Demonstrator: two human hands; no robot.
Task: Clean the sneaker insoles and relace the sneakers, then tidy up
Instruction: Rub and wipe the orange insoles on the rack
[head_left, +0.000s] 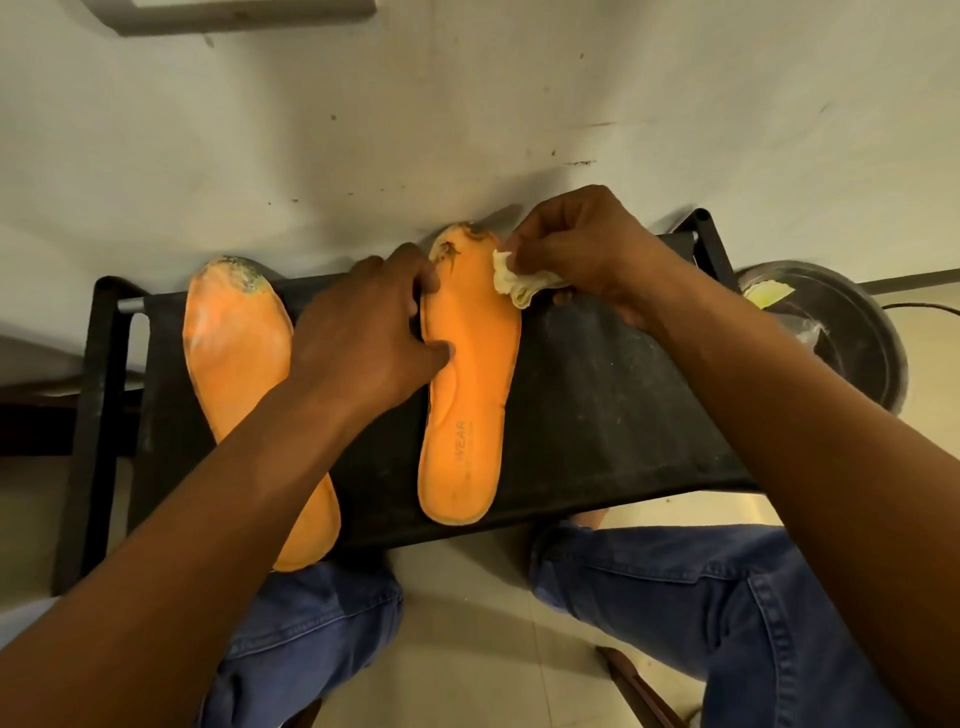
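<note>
Two orange insoles lie on a black stool (597, 415): my left hand (363, 332) presses the right insole (467, 374) flat, my right hand (587, 254) pinches one crumpled cloth (519, 283) at its toe; the left insole (239, 353) lies beside. One dark bucket (852, 358) holds yellowish scraps.

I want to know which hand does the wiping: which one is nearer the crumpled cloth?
Right. The right hand pinches the cloth at the right insole's toe; the left hand presses that insole's opposite edge, apart from the cloth.

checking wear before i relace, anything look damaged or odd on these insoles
Both orange insoles look worn at the toe: the left insole has dark speckled grime there, and the right insole has a frayed, stained tip beside the cloth.
</note>
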